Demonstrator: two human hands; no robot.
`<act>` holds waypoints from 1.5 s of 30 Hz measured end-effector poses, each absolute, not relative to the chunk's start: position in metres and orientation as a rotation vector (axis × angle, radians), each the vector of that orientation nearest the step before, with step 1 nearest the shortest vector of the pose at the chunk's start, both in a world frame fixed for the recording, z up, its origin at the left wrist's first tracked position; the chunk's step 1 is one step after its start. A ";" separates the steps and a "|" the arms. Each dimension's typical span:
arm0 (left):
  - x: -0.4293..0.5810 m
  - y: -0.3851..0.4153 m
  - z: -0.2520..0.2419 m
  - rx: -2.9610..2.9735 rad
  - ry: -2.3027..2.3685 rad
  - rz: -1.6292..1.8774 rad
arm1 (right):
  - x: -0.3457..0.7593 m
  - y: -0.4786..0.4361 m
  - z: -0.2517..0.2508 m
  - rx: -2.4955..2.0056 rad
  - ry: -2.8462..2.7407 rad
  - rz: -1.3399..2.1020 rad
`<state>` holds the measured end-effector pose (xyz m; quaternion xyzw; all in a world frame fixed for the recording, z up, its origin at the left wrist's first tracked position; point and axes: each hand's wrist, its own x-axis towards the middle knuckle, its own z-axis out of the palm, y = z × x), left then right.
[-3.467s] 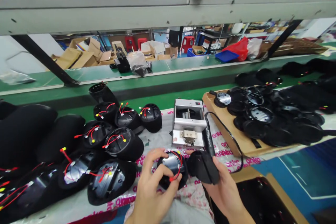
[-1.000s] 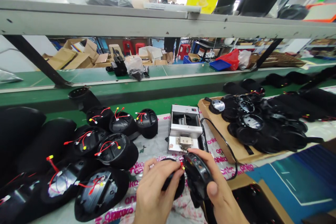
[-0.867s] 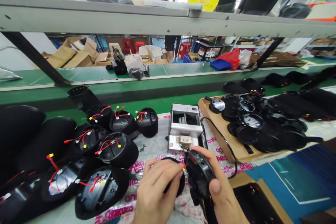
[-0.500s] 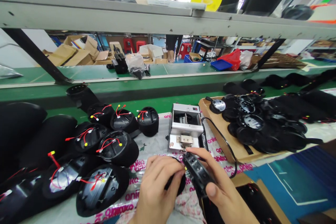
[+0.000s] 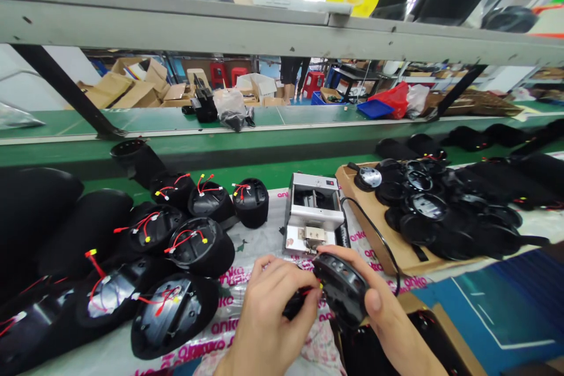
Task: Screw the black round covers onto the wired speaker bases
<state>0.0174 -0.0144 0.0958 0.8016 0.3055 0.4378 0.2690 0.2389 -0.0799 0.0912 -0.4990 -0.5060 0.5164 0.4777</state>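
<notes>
My right hand grips a glossy black plastic end cap, fingers along its far rim and thumb on the near side. Beside it, my left hand is closed, thumb and fingertips pinched together close to the cap. A black piece shows between those fingers, with a bit of red wire by the fingertips; the hand hides the rest. Just beyond both hands stands a silver metal machine with a cable. On the left lie several black fabric-covered cylinders with red wires and yellow plugs at their open ends.
A cardboard tray at right holds several black round caps with straps. Below it stands a carton of black parts. A shelf beam crosses above the bench, and a green ledge runs behind. Someone stands far back.
The black end cap has turned in my right hand so more of its broad face shows. My left hand has moved slightly right, towards the cap.
</notes>
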 end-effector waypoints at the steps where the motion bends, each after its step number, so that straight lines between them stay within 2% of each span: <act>1: 0.018 -0.015 0.096 2.147 0.834 1.190 | 0.239 -0.079 0.093 -1.205 -1.254 1.244; 11: 0.022 -0.017 0.094 2.174 0.884 1.274 | 0.226 -0.078 0.113 -1.270 -1.427 1.049; 20: -0.009 -0.022 0.074 2.035 0.938 1.187 | 0.215 -0.089 0.117 -1.419 -1.467 1.260; 26: -0.005 -0.024 0.059 1.859 0.934 1.235 | 0.197 -0.070 0.110 -1.409 -1.532 0.939; 35: 0.004 -0.026 0.058 1.841 0.976 1.224 | 0.207 -0.077 0.107 -1.457 -1.519 0.994; 39: 0.008 -0.032 0.050 1.644 0.952 1.303 | 0.200 -0.071 0.103 -1.478 -1.542 0.963; 42: 0.004 -0.036 0.044 1.342 0.876 1.415 | 0.184 -0.068 0.095 -1.542 -1.561 0.796; 45: -0.003 -0.041 0.043 1.243 0.845 1.332 | 0.167 -0.068 0.085 -1.694 -1.617 0.614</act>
